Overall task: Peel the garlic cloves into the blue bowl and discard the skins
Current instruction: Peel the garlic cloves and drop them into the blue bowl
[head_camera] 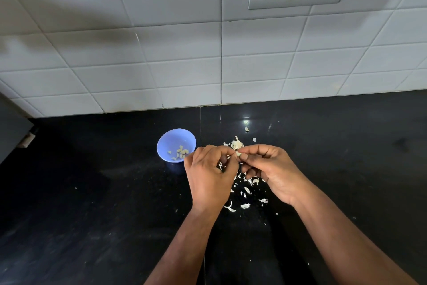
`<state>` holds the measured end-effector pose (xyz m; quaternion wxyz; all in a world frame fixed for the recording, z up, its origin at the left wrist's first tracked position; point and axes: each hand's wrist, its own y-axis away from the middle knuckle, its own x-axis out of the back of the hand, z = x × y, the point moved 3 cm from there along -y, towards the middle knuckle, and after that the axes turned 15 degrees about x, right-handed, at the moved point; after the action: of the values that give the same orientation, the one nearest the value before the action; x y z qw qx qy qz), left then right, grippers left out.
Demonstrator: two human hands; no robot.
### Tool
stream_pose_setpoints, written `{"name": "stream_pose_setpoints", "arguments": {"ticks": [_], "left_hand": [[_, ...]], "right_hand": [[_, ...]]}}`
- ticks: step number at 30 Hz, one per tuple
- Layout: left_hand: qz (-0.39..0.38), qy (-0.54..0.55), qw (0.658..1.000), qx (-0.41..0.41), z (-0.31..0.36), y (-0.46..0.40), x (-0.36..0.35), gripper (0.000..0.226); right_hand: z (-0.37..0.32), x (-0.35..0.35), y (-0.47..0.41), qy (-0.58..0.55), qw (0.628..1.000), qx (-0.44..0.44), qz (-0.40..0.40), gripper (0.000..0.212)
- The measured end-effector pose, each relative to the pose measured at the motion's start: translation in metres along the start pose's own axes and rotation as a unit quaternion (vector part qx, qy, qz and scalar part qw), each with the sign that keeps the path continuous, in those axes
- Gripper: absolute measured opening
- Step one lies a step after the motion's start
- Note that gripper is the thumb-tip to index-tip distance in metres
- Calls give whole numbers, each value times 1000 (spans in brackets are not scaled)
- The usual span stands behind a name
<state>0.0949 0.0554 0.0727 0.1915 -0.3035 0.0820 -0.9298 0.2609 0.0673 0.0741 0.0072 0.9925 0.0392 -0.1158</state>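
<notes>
My left hand (209, 175) and right hand (270, 169) pinch one small pale garlic clove (238, 153) just right of the round blue plastic bowl (176, 145), which holds several peeled cloves; white papery skins (245, 189) litter the black counter (92, 192), undiscarded

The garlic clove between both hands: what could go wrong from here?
The garlic clove is pinched over the black counter, not over the blue bowl, so it might drop among the skins. Skin bits seem to cling to the left hand and could end up among the peeled cloves.
</notes>
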Motion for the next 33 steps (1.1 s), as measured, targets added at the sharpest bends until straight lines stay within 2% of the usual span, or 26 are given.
{"name": "stream_pose_setpoints", "arguments": {"ticks": [3,7,11,16,19,22,24,29,33], "left_hand": [[-56,-23,998,6,-2,-5,-4,9],[-118,-5,993,14,9,-1,-10,9],[-169,130,973,93,2,6,-14,19],[-183,181,948,187,-8,8,-12,31],[-192,178,946,193,-7,7,-7,40],[-196,215,940,175,-1,5,-3,9],[-195,229,937,178,1,4,-2,17],[-165,220,949,151,-1,2,-3,8],[-181,275,926,187,0,4,-4,13]], "right_hand": [[3,-1,1,-3,1000,-13,-3,14],[10,-7,3,-68,997,-31,26,15],[12,-11,3,-99,994,-33,40,20],[8,-7,7,-97,993,-26,60,13],[6,-7,7,-94,994,-16,61,14],[5,-10,8,-72,996,-2,47,17],[4,-10,8,-47,998,10,40,18],[2,-12,6,14,998,56,40,15],[4,-11,7,23,997,72,33,15]]}}
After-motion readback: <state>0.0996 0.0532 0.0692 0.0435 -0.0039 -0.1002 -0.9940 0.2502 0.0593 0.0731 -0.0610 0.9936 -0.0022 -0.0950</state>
